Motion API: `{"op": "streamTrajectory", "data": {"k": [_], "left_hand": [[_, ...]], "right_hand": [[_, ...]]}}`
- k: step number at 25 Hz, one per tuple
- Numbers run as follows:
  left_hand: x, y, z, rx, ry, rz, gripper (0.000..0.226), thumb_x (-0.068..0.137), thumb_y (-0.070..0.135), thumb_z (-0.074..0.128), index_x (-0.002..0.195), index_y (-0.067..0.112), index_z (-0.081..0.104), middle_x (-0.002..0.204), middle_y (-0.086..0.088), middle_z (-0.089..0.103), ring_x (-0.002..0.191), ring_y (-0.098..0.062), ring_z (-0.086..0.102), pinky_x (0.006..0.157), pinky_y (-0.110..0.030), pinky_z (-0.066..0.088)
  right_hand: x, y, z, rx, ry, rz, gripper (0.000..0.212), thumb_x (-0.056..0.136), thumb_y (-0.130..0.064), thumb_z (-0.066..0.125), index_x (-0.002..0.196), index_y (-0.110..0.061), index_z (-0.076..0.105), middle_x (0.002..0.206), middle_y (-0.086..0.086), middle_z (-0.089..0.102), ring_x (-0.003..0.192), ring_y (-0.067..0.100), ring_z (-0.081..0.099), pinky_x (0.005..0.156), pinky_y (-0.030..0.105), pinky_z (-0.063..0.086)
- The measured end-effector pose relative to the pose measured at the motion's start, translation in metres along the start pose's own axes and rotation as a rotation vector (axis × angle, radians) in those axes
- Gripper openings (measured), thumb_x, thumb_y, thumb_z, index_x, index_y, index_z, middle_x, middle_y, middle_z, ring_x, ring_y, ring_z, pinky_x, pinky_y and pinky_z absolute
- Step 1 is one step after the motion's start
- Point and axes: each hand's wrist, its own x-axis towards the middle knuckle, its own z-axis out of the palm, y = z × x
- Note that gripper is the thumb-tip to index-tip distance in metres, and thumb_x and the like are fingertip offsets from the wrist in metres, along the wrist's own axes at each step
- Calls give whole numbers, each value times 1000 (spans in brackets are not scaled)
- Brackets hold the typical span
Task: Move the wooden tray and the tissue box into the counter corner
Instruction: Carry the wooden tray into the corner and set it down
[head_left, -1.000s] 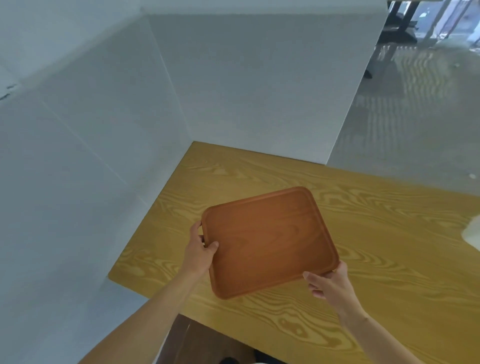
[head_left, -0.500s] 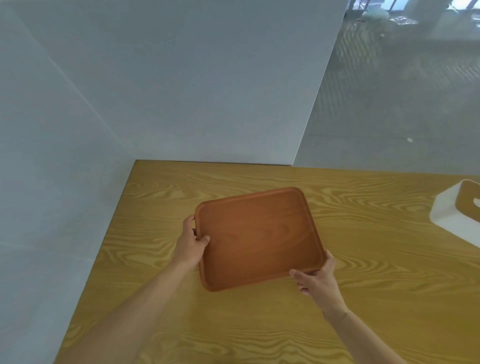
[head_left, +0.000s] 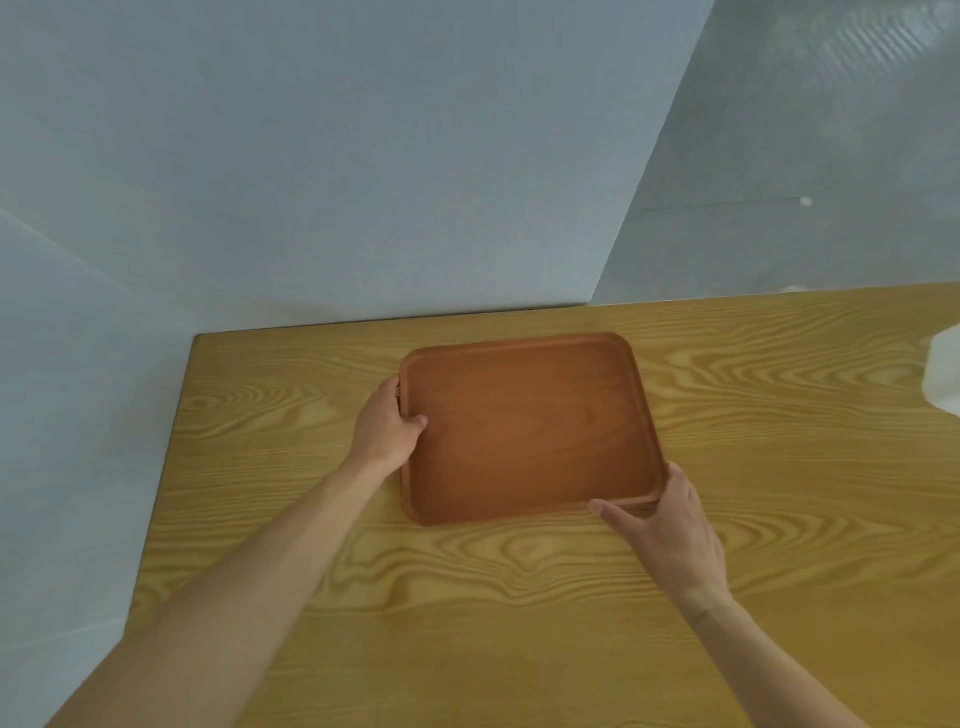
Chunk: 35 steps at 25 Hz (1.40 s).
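Observation:
A reddish-brown wooden tray (head_left: 524, 426) with rounded corners and a low rim lies flat over the yellow wood-grain counter (head_left: 467, 597), a little right of the corner where two white walls meet. My left hand (head_left: 387, 423) grips its left edge, thumb over the rim. My right hand (head_left: 660, 525) holds its near right corner, fingers under the front edge. A white shape cut off by the right edge looks like the tissue box (head_left: 943, 374). Whether the tray touches the counter is unclear.
White wall panels (head_left: 363, 156) close the counter on the left and at the back. The back panel ends at the right, and grey floor (head_left: 805, 156) shows beyond the counter's far edge. Bare counter lies between the tray and the corner.
The tray has travelled with both hands toward the back wall and turned squarer to it. The view swung right, then back, so the white box is mostly out of frame.

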Motion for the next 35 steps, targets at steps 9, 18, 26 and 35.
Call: {"op": "streamTrajectory", "data": {"k": [9,18,26,35], "left_hand": [[16,1,6,244,60,26,51,94,22,63,140,14,46,125,-13,46,103,-29,57,90,-36,46],[-2,-13,4,424,129,99,60,93,40,60,145,15,42,130,-10,46,118,-31,50,97,-47,45],[-72,-81,14,521,37,272,101,78,89,30,156,27,14,164,7,13,150,-12,3,118,-55,3],[-63,-89,10,567,45,298,110,73,92,33,157,23,13,163,5,18,150,-13,5,117,-56,1]], "right_hand": [[10,6,6,-229,192,-173,109,69,-81,58,147,-8,34,124,11,63,114,31,59,80,45,53],[13,26,8,-293,233,-214,104,70,-77,60,151,-17,37,138,11,44,124,36,36,97,59,40],[27,45,7,-245,165,-297,98,79,-81,49,157,-32,17,166,7,17,153,29,2,119,64,5],[41,39,13,-250,211,-313,92,80,-84,46,156,-37,23,165,9,20,151,35,7,115,71,7]]}}
